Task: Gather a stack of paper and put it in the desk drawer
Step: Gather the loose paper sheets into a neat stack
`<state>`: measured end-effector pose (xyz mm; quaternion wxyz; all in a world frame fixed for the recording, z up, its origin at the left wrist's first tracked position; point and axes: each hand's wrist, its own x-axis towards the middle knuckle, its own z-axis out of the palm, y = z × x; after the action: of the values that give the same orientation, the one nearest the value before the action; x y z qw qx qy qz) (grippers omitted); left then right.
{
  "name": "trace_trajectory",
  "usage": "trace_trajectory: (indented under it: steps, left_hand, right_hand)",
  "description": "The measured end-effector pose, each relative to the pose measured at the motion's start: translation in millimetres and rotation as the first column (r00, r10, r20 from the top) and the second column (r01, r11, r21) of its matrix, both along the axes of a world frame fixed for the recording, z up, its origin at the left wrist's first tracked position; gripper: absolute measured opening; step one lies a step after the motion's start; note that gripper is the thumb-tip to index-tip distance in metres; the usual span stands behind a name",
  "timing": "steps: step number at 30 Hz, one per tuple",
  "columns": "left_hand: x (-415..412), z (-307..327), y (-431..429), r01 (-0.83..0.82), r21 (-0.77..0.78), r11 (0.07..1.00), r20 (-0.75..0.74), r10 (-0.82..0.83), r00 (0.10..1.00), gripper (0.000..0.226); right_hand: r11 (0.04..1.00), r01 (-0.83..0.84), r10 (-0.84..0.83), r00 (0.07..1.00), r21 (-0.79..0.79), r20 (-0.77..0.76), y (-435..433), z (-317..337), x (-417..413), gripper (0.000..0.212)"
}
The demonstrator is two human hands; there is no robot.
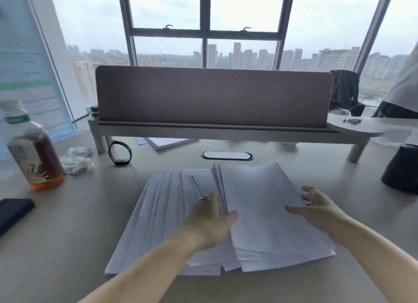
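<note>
Grey daylight from the tall windows falls over a pale desk point(67, 235) with loose sheets fanned across its near middle. At the centre the left hand point(210, 221) lies flat and spread on the paper, fingers pushing against the left edge of a thicker pile, gripping nothing that I can see. Opposite, the right hand point(316, 205) is open too, fingers splayed against that pile's right edge. Between them sits the stack of paper point(267, 212), long axis running away from the person, while thinner sheets trail off leftward, nearer the left hand. Further out toward the desk's left edge stand a bottle point(34, 153) and a watch point(119, 152). No drawer is in view.
</note>
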<state>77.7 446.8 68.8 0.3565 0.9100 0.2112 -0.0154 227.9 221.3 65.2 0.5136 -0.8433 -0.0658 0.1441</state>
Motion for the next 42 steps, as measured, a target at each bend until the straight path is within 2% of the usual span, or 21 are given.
trace_trajectory:
  steps: [2, 3, 4, 5, 6, 8, 9, 11, 13, 15, 16, 19, 20, 23, 27, 31, 33, 35, 37, 39, 42]
  left_hand:
    - [-26, -6, 53, -0.229, 0.222, 0.948, -0.010, 0.237, 0.971, 0.077]
    - [-39, -9, 78, -0.319, 0.292, 0.902, -0.032, 0.343, 0.939, 0.082]
    - [-52, -9, 97, -0.385, 0.288, 0.877, -0.050, 0.415, 0.908, 0.084]
    - [-61, -5, 106, -0.426, 0.233, 0.874, -0.064, 0.451, 0.890, 0.084]
    - [-65, -2, 111, -0.454, 0.148, 0.879, -0.059, 0.466, 0.883, 0.081]
    - [-57, 4, 112, -0.476, -0.100, 0.874, -0.052, 0.473, 0.880, 0.072]
    - [-52, 8, 112, -0.469, -0.250, 0.847, -0.064, 0.469, 0.881, 0.072]
    - [-44, 13, 112, -0.451, -0.434, 0.780, -0.098, 0.457, 0.884, 0.071]
    - [-42, 17, 107, -0.437, -0.392, 0.810, -0.122, 0.425, 0.897, 0.063]
    - [-37, 15, 98, -0.396, -0.335, 0.855, -0.126, 0.375, 0.918, 0.052]
    - [-33, 13, 94, -0.366, -0.327, 0.871, -0.110, 0.350, 0.930, 0.045]
    - [-20, 6, 83, -0.316, -0.374, 0.872, 0.022, 0.349, 0.937, 0.036]
    - [-16, 5, 79, -0.305, -0.404, 0.862, 0.047, 0.352, 0.935, 0.036]
    - [-11, 4, 68, -0.237, -0.417, 0.877, 0.110, 0.308, 0.945, 0.039]
    - [-12, -4, 60, -0.059, -0.343, 0.938, 0.252, 0.153, 0.956, 0.050]
    - [-23, 2, 43, 0.077, -0.318, 0.945, 0.538, 0.113, 0.835, 0.059]
    - [-29, 15, 40, 0.099, -0.260, 0.961, 0.657, 0.101, 0.747, 0.057]
    - [-33, 30, 44, 0.102, -0.139, 0.985, 0.712, 0.028, 0.702, 0.048]
    - [-34, 42, 52, 0.087, -0.038, 0.995, 0.723, -0.033, 0.690, 0.038]
    - [-35, 52, 58, 0.036, -0.110, 0.993, 0.767, 0.061, 0.639, 0.035]
    - [-41, 65, 55, 0.072, -0.343, 0.937, 0.772, 0.237, 0.589, 0.034]
  right_hand:
    - [0.998, -0.046, 0.046, 0.999, -0.051, -0.015, 0, 0, 0, 0.111]
    - [0.994, -0.067, 0.066, 0.998, -0.082, -0.015, 1, -5, 2, 0.119]
    - [0.990, -0.087, 0.086, 0.996, -0.113, -0.018, 1, -15, 9, 0.131]
    - [0.985, -0.112, 0.110, 0.994, -0.133, -0.025, 4, -19, 11, 0.140]
    - [0.981, -0.143, 0.141, 0.990, -0.131, -0.031, 11, -11, 0, 0.139]
    - [0.986, -0.154, 0.150, 0.986, -0.055, -0.075, 27, 2, -16, 0.110]
    - [0.988, -0.150, 0.147, 0.985, -0.025, -0.089, 32, 7, -23, 0.096]
    - [0.995, -0.102, 0.103, 0.992, 0.017, -0.076, 37, 5, -27, 0.094]
    - [0.995, -0.085, 0.088, 0.993, 0.044, -0.084, 40, 5, -32, 0.084]
    - [0.988, -0.136, 0.145, 0.982, 0.075, -0.122, 45, 4, -38, 0.048]
    - [0.984, -0.163, 0.173, 0.975, 0.078, -0.139, 47, 4, -40, 0.045]
    - [0.987, -0.144, 0.152, 0.982, 0.073, -0.111, 51, 1, -39, 0.065]
    - [0.984, -0.150, 0.160, 0.980, 0.095, -0.115, 52, 0, -40, 0.064]
    - [0.960, -0.235, 0.257, 0.954, 0.150, -0.157, 57, -3, -45, 0.037]
    - [0.978, -0.098, 0.114, 0.990, 0.185, -0.078, 53, -18, -41, 0.040]
    - [0.923, 0.022, 0.028, 0.992, 0.384, -0.124, 62, -8, -48, 0.043]
    - [0.877, 0.048, -0.032, 0.999, 0.477, -0.042, 68, 8, -47, 0.041]
    - [0.827, -0.012, -0.104, 0.979, 0.562, 0.174, 70, 32, -47, 0.029]
    - [0.826, -0.144, -0.110, 0.907, 0.545, 0.407, 71, 53, -57, 0.025]
    - [0.868, -0.224, -0.053, 0.844, 0.442, 0.533, 71, 58, -71, 0.032]
    - [0.859, -0.226, -0.057, 0.849, 0.460, 0.525, 71, 52, -88, 0.037]
